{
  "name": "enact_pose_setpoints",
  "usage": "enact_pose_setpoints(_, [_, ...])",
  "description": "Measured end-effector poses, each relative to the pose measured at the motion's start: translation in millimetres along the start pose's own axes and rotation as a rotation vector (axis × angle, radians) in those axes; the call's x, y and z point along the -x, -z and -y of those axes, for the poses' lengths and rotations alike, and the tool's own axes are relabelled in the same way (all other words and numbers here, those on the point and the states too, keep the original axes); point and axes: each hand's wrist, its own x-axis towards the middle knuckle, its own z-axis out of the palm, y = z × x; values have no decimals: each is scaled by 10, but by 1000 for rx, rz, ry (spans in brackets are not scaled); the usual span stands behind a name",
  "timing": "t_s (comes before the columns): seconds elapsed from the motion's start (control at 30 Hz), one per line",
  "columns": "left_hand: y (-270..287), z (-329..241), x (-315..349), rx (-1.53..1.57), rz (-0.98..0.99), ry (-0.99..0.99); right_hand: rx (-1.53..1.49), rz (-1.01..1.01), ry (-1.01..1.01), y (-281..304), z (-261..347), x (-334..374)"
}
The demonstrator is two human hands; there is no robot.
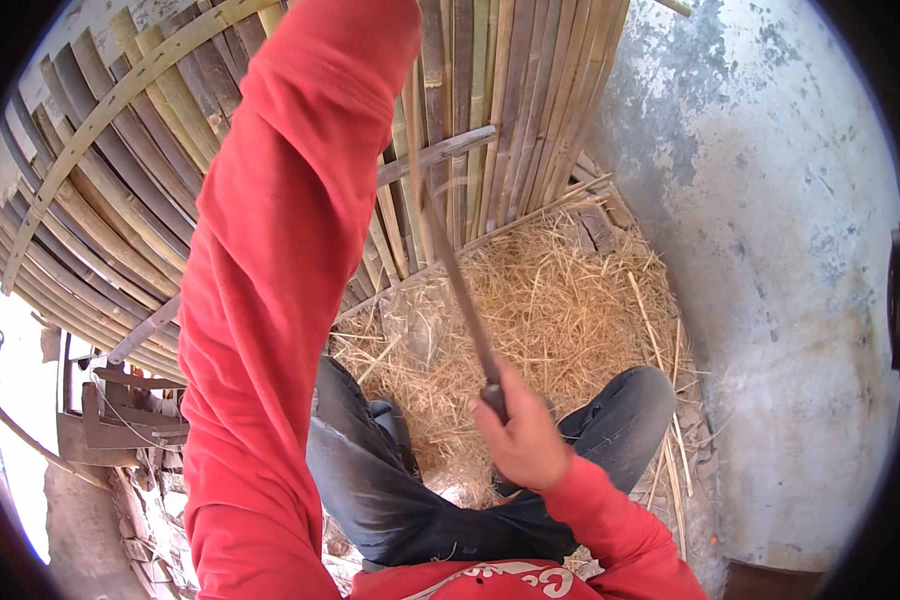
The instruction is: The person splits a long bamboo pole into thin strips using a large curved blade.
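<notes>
A red sleeve (275, 280) crosses the bamboo panel (537, 110), left hand unseen; below, right hand (528, 437) clenches a long-bladed tool (462, 290)—apparently cutting, aim needed next.

Brown-bladed tool (457, 280), tan-and-brown striped bamboo slats (515, 110) at twelve o'clock, mottled blue-grey wall (800, 350) at three o'clock.

This looks like a rough, rustic bamboo workshop, perhaps a corner of a shed or yard: split bamboo slats (475, 90) fill the top and upper left of the frame, crossed by a curved strip (83, 135), straw-like litter (560, 285) covers the ground at centre, a weathered, patchy wall (790, 300) closes off the right side, and at the left a bright opening (32, 480) shows near worn wooden pieces (130, 428) and rough masonry (158, 535)
</notes>
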Motion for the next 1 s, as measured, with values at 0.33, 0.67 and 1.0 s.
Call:
enact_pose_setpoints(0.33, [-8, 111, 27, 216, 164, 76, -541, -204, 73, 249, 599, -75])
enact_pose_setpoints(0.67, [-245, 81, 79, 393, 216, 40, -68, -108, 25, -250, -672, 5])
enact_pose_setpoints(1.0, [-213, 193, 73, 629, 365, 96, -673, -323, -143, 157, -162, -57])
